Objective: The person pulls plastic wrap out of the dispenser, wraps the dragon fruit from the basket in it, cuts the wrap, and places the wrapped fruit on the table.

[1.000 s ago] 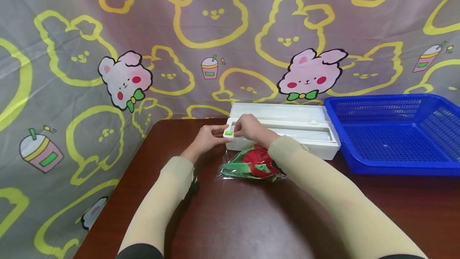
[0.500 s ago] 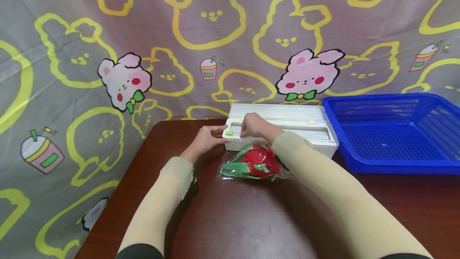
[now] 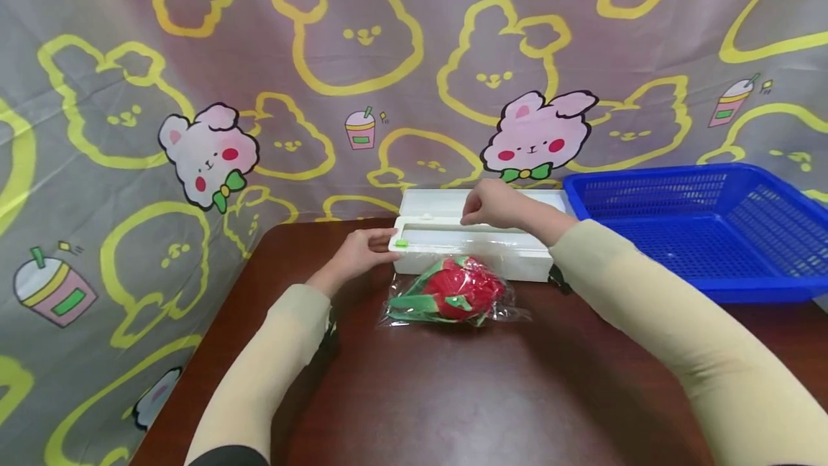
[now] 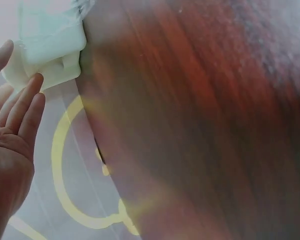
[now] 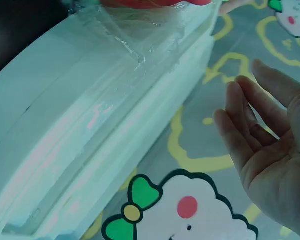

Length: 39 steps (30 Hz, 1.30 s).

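Observation:
A long white cling-film dispenser [image 3: 475, 265] with a green slider [image 3: 402, 244] lies on the table, its lid [image 3: 433, 201] tipped back. My left hand [image 3: 358, 254] touches its left end with thumb and fingers fairly straight. In the left wrist view those fingers [image 4: 27, 102] meet the end of the dispenser. Above the dispenser's back part hovers my right hand [image 3: 494, 203]; in the right wrist view its fingers [image 5: 235, 132] are loosely bent, with nothing between them. A red and green soft-looking thing [image 3: 462, 290] in clear plastic lies against the dispenser's front.
A blue plastic basket [image 3: 718, 286] stands right of the dispenser. The brown table [image 3: 453, 394] stretches toward me. Behind it hangs a grey cloth [image 3: 446, 92] printed with cartoon rabbits.
My right hand has left the dispenser's front strip near the green slider, moving right and up. The left hand stays at the left end. The view has turned slightly right.

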### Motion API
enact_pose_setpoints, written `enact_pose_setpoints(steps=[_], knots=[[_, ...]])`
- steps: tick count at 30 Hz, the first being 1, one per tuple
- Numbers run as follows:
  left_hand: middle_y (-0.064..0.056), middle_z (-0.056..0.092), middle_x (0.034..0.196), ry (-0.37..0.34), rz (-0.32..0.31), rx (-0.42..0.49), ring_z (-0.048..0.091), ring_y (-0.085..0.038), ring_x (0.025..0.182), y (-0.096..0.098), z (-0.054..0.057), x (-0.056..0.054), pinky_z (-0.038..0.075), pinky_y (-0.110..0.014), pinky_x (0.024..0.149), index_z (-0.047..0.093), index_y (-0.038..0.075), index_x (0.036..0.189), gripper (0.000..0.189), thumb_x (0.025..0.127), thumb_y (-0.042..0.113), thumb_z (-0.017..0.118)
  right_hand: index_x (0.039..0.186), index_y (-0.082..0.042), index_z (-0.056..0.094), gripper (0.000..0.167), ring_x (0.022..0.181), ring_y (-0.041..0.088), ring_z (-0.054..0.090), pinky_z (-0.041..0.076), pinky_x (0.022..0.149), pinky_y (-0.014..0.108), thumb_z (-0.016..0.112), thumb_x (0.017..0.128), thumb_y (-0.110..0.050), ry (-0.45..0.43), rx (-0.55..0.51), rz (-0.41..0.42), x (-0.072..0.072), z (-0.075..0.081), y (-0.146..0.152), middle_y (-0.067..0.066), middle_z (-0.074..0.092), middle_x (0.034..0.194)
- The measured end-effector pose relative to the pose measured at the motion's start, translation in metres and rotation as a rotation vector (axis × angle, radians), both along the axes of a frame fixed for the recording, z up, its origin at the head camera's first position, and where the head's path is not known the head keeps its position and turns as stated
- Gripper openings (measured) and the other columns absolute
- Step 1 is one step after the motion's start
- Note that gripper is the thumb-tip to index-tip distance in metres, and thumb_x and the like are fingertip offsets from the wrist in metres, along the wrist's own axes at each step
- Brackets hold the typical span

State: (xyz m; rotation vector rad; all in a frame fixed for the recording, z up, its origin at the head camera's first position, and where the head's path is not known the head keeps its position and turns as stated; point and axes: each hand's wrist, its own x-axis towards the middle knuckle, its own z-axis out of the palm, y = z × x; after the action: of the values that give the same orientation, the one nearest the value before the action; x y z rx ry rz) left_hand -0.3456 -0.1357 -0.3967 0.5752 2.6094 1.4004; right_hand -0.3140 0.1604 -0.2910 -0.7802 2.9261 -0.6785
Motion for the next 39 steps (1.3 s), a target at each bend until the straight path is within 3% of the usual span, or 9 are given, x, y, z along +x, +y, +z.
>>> enact_pose_setpoints(steps=[5, 9, 15, 20, 25, 32, 39], knots=[[-0.018, 0.066, 0.118, 0.032, -0.014, 0.05, 0.064, -0.027, 0.109, -0.006, 0.009, 0.003, 0.052, -0.035, 0.088, 0.06, -0.003, 0.129, 0.052, 0.082, 0.009, 0.079, 0.091, -0.002, 0.074, 0.016, 0.075, 0.019, 0.062, 0.052, 0.069, 0.037, 0.073, 0.088, -0.018, 0.036, -0.07, -0.065, 0.02, -0.001, 0.017, 0.006, 0.07, 0.082], [-0.017, 0.068, 0.114, 0.067, 0.03, 0.026, 0.066, -0.027, 0.105, -0.011, 0.011, 0.005, 0.052, -0.036, 0.087, 0.063, -0.004, 0.124, 0.047, 0.083, 0.013, 0.079, 0.099, 0.001, 0.072, 0.021, 0.078, 0.022, 0.063, 0.052, 0.07, 0.039, 0.072, 0.089, -0.017, 0.042, -0.095, -0.122, 0.03, -0.014, 0.029, 0.008, 0.07, 0.085], [-0.009, 0.072, 0.103, 0.05, 0.104, -0.072, 0.068, -0.02, 0.096, -0.016, 0.002, 0.01, 0.054, -0.035, 0.083, 0.071, 0.002, 0.111, 0.039, 0.08, 0.024, 0.082, 0.105, 0.005, 0.069, 0.027, 0.084, 0.026, 0.065, 0.053, 0.072, 0.04, 0.071, 0.089, -0.017, 0.033, -0.115, -0.169, 0.037, -0.04, 0.037, 0.012, 0.07, 0.09], [-0.006, 0.073, 0.098, 0.05, 0.107, -0.114, 0.068, -0.019, 0.092, -0.011, -0.006, 0.013, 0.053, -0.035, 0.083, 0.074, 0.003, 0.104, 0.033, 0.08, 0.025, 0.081, 0.105, 0.004, 0.07, 0.03, 0.085, 0.027, 0.063, 0.052, 0.071, 0.039, 0.073, 0.088, -0.02, 0.023, -0.147, -0.216, 0.035, -0.06, 0.04, 0.013, 0.069, 0.093], [-0.002, 0.072, 0.096, 0.047, 0.125, -0.196, 0.063, -0.018, 0.089, -0.008, -0.01, 0.013, 0.051, -0.035, 0.08, 0.077, 0.007, 0.099, 0.033, 0.08, 0.033, 0.081, 0.104, 0.0, 0.072, 0.031, 0.086, 0.027, 0.06, 0.051, 0.069, 0.037, 0.074, 0.087, -0.026, -0.01, -0.175, -0.25, 0.035, -0.068, 0.04, 0.013, 0.069, 0.097], [0.001, 0.072, 0.089, 0.009, 0.092, -0.21, 0.057, -0.018, 0.083, -0.007, -0.012, 0.017, 0.047, -0.031, 0.072, 0.079, 0.009, 0.093, 0.028, 0.08, 0.035, 0.08, 0.087, -0.005, 0.074, 0.016, 0.08, 0.025, 0.057, 0.046, 0.063, 0.033, 0.075, 0.086, -0.02, 0.01, -0.194, -0.235, 0.035, -0.072, 0.041, 0.01, 0.067, 0.089], [0.002, 0.072, 0.089, -0.019, 0.033, -0.159, 0.059, -0.019, 0.082, -0.008, -0.014, 0.019, 0.047, -0.029, 0.07, 0.079, 0.012, 0.098, 0.024, 0.08, 0.028, 0.082, 0.084, -0.006, 0.074, 0.013, 0.078, 0.023, 0.056, 0.045, 0.062, 0.031, 0.074, 0.087, -0.019, 0.002, -0.184, -0.223, 0.036, -0.068, 0.037, 0.006, 0.067, 0.083]])
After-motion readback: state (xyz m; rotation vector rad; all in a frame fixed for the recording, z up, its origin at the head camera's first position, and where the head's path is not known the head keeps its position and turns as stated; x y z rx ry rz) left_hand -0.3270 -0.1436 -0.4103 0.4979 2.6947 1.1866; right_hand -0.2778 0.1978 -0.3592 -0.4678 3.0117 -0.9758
